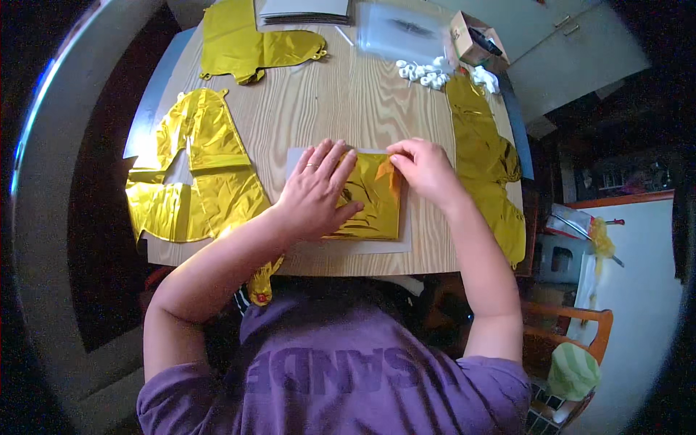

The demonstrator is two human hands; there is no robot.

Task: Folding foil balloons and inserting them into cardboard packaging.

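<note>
In front of me a folded gold foil balloon (378,210) lies on a pale grey sheet (404,245). My left hand (319,188) rests flat across its left part, fingers stretched out. At the far right corner, my right hand (420,165) pinches an edge of the foil, where a small flap (388,176) is turned and shines orange. To the left lies an unfolded gold foil balloon (221,190) with a cut-in shape. A gold foil tail (262,284) hangs over the near table edge below my left forearm.
Another flat gold balloon (243,47) lies far left, and one more (482,159) along the right edge. Toward the back are a stack of cards (304,10), clear plastic bags (399,32), white curled pieces (424,72) and a small cardboard box (467,42). A wooden chair (598,333) stands right.
</note>
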